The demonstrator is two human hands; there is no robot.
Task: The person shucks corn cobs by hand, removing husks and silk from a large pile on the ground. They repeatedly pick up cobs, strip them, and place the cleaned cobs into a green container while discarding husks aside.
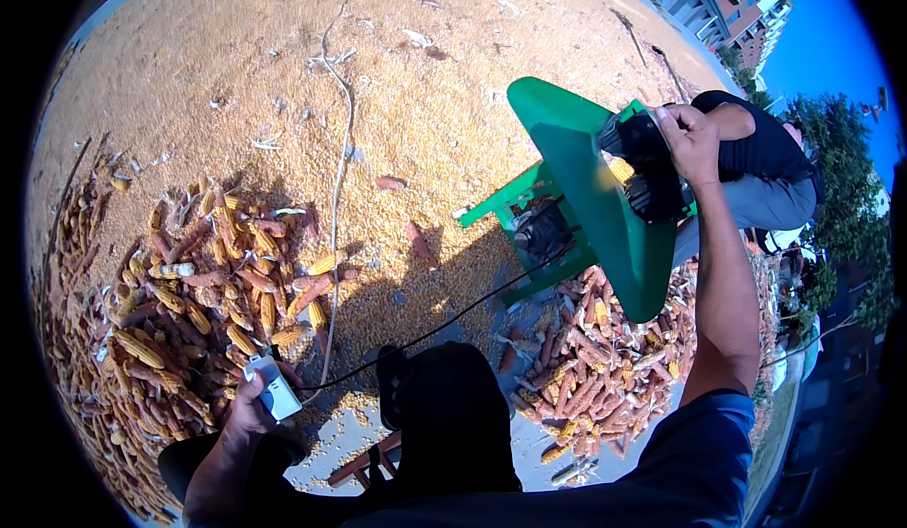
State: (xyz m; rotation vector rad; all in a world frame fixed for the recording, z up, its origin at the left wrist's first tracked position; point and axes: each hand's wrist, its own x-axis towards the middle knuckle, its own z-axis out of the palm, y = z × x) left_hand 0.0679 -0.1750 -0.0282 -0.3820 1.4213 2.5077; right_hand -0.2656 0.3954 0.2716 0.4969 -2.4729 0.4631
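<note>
My left hand [254, 404] holds a small white electrical box [279, 395], probably a switch or socket, above the heap of cobs at the left. A black cable [443, 329] runs from this box towards the motor [544, 236] of a green corn sheller [575, 174]. On the sheller's top, my right hand [686, 138] grips the rim of the feed opening [645, 163], thumb on top. A yellow corn cob [621, 169] lies at the mouth of that opening, beside black flaps. The fingers of my right hand are partly hidden behind the rim.
Loose kernels [439, 89] cover the ground ahead. Cobs, some stripped, form a left heap [156, 358] and a right heap [595, 365] under the sheller. A pale cord [345, 138] crosses the kernels. Another person [762, 145] bends behind the sheller. A wooden stool [365, 461] shows below me.
</note>
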